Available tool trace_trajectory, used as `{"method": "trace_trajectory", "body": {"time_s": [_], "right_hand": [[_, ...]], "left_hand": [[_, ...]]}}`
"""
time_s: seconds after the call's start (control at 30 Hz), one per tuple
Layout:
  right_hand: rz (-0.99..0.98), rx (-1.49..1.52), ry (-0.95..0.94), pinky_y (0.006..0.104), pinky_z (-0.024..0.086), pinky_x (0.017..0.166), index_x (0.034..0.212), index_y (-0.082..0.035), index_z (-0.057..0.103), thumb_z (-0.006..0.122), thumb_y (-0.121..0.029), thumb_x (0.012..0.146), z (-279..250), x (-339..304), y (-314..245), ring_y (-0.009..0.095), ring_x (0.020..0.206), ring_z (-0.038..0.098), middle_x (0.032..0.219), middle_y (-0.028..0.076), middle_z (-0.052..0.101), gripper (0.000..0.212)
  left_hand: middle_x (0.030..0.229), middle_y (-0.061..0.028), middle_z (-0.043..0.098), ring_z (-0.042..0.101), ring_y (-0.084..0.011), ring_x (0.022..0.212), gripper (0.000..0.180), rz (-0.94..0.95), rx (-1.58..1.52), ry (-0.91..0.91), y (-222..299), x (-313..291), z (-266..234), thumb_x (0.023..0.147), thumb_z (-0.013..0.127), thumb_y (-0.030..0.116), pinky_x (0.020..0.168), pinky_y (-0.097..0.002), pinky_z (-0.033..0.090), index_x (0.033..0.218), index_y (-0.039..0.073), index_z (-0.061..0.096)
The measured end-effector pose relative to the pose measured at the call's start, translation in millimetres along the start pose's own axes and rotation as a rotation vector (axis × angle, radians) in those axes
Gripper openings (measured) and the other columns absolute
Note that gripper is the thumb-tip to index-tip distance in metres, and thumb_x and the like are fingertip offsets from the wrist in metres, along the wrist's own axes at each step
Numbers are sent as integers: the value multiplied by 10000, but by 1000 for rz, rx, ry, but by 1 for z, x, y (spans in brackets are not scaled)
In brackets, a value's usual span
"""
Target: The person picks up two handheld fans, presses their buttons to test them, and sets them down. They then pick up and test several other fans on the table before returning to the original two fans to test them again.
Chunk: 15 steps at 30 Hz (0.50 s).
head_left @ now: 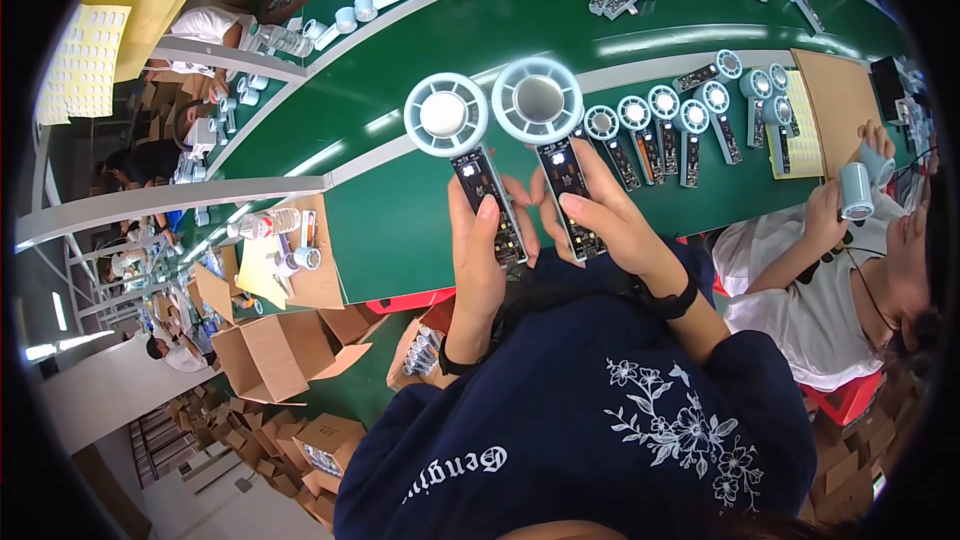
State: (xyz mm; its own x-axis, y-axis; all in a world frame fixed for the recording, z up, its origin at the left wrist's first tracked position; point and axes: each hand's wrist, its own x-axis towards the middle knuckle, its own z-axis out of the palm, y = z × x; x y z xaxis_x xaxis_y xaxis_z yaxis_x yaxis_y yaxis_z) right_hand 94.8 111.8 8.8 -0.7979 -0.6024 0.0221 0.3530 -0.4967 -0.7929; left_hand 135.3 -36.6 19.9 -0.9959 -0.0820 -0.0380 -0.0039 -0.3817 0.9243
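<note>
My left hand (478,245) is closed round the open handle of a light-blue handheld fan (446,116), its thumb on the dark circuit board. A second handheld fan (538,102) of the same kind is in my right hand (612,218), with that thumb also on the board. Both fans stand side by side, heads pointing away from me, their round ringed grilles nearly touching. Small white lights glow on both boards. Just right of my right hand, several similar fans (663,103) with bare boards lie in a row on the green table (390,230).
At right a co-worker holds a light-blue fan part (856,190). A yellow sheet (797,145) and a cardboard sheet (840,105) lie near them. At left are a plastic bottle (265,223) and an open carton (275,355). A pale metal rail (190,206) runs beside the table.
</note>
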Motion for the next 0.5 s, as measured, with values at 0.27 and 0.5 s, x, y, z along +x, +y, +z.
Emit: {"method": "trace_trajectory", "body": {"time_s": [0.27, 0.5], "right_hand": [[-13, -52, 8, 230, 427, 439, 1382, 5, 179, 429, -133, 911, -1, 1, 1, 118, 622, 494, 1032, 118, 456, 551], [41, -22, 0, 226, 425, 433, 1382, 4, 179, 407, -128, 921, 1, 0, 1, 115, 621, 492, 1033, 124, 457, 530]], "left_hand": [[932, -136, 511, 521, -132, 519, 442, -22, -13, 7, 0, 1, -1, 954, 382, 245, 377, -219, 403, 1296, -5, 257], [920, -131, 507, 518, -127, 511, 419, -26, 50, 23, -2, -2, -7, 952, 391, 240, 378, -216, 406, 1277, 5, 268]]}}
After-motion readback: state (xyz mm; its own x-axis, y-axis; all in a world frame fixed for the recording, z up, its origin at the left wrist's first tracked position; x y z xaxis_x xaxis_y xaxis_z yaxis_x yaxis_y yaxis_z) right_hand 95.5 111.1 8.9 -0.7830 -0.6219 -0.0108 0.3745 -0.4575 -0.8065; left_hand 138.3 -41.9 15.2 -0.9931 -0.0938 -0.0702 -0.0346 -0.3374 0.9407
